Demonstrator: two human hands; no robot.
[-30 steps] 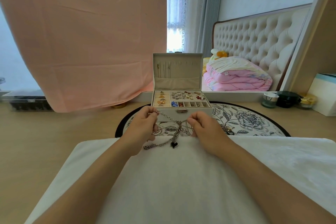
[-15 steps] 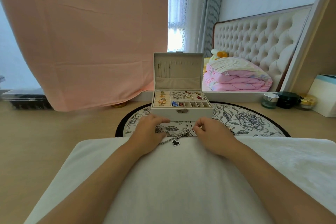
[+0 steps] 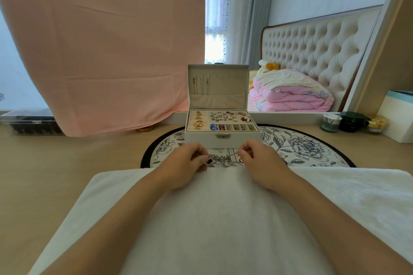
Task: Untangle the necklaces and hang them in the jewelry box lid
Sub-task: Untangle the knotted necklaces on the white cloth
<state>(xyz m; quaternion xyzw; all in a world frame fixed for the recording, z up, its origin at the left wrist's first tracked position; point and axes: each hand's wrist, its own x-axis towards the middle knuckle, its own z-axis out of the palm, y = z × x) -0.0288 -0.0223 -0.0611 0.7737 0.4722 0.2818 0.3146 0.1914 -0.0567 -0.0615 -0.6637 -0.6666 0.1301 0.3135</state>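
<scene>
A cream jewelry box (image 3: 237,138) stands open on a round floral mat, its upright lid (image 3: 225,82) showing a row of hooks with a few thin chains hanging at the left. A tangle of silver necklaces (image 3: 223,159) lies just in front of the box, at the far edge of a white towel. My left hand (image 3: 185,163) pinches the tangle's left end, a small dark pendant by its fingertips. My right hand (image 3: 259,161) pinches the right end. Both hands rest low on the towel.
The white towel (image 3: 223,219) covers the near tabletop. The floral mat (image 3: 301,147) lies under the box. Small jars (image 3: 330,121) and a white-and-blue box (image 3: 397,116) stand at the right. A pink cloth (image 3: 100,47) hangs at the left, and a mirror reflects a bed.
The hands held the chains lifted with the black heart pendant dangling; they have since lowered to the towel edge, and the tangle now lies bunched between the fingertips.
</scene>
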